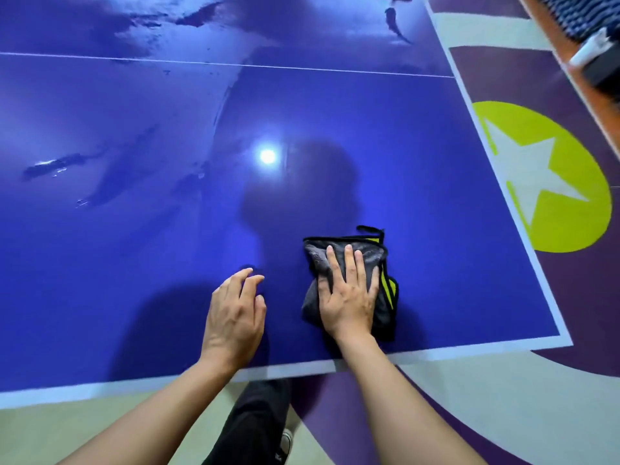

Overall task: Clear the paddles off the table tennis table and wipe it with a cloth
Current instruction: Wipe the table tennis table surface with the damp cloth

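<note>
The blue table tennis table [134, 246] fills most of the view, its surface glossy with wet streaks. A folded grey cloth [369, 260] with black trim and yellow-green stripes lies near the table's front right corner. My right hand [349, 293] presses flat on the cloth, fingers straight and spread. My left hand [235, 310] rests beside it on the bare table, fingertips touching the surface, fingers loosely bent and holding nothing. No paddles are in view.
The table's white front edge [167, 380] and right edge [496, 169] border it. Beyond lies a purple and cream floor with a yellow-green circle and star [543, 176]. My dark trouser leg and shoe [258, 427] stand below the front edge. An orange strip [570, 55] runs at top right.
</note>
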Tool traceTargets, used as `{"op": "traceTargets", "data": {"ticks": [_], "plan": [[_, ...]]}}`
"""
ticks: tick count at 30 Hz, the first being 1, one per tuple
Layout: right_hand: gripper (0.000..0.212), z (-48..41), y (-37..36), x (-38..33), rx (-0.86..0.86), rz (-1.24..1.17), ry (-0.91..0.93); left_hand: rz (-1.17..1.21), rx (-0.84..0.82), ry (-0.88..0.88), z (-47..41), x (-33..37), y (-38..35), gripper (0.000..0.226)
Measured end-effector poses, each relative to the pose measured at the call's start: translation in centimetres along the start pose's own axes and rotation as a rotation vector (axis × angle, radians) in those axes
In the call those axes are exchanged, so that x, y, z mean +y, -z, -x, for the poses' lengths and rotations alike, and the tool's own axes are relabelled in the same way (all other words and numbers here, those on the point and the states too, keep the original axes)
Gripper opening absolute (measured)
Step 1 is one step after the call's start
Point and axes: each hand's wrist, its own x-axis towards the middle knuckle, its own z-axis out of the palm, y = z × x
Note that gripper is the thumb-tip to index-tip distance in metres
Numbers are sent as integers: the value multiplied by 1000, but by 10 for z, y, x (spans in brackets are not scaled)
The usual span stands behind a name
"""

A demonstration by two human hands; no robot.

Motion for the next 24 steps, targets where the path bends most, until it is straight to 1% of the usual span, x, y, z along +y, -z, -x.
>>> {"op": "traceTargets", "data": {"ticks": [5, 7, 11, 17, 20, 24], "plan": [[63, -99, 7, 17, -25, 29, 32, 20, 9, -22, -89, 27, -9, 52], [63, -148, 10, 20, -30, 24, 19, 27, 27, -13, -123, 36, -12, 50], [62, -243, 13, 29, -30, 20, 1, 4, 32, -51, -181, 52, -22, 49], [59, -348, 18, 65, 79, -66, 33, -13, 70, -107, -247, 87, -45, 47], [52, -403, 21, 93, 157, -77, -30, -28, 92, -144, -275, 109, -61, 45], [53, -475, 29, 143, 132, -29, -157, -72, 136, -159, -306, 134, -85, 47]]}}
